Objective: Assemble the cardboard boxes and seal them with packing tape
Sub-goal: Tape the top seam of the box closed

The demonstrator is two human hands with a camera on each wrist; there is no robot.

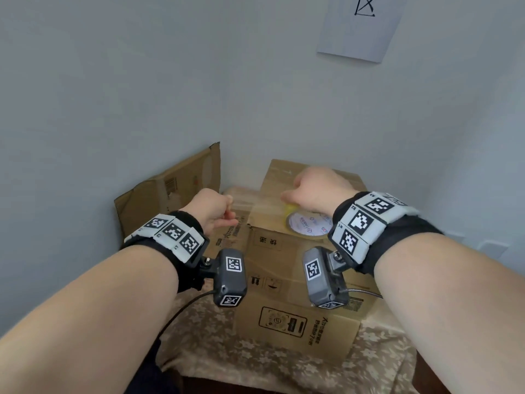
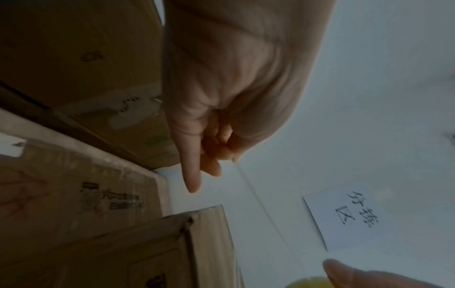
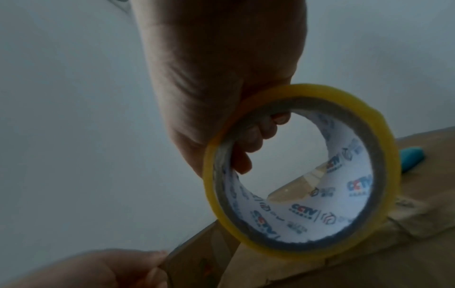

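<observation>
A brown cardboard box (image 1: 295,282) with printed marks stands on the table, flaps folded down. My right hand (image 1: 318,189) grips a yellow-edged packing tape roll (image 1: 308,224) just above the box top; in the right wrist view its fingers (image 3: 258,136) curl through the roll's (image 3: 307,220) printed core. My left hand (image 1: 211,210) hovers at the box's left top edge and pinches the free end of the tape. A clear tape strip (image 1: 255,200) stretches between the two hands. The left wrist view shows the left hand (image 2: 221,97) with thumb and fingers pinched together.
A flattened cardboard box (image 1: 170,189) leans against the wall at the left. The table carries a floral cloth (image 1: 255,362) and stands in a wall corner. A paper sign (image 1: 360,27) hangs on the wall. A small blue object (image 3: 410,158) lies on the box top.
</observation>
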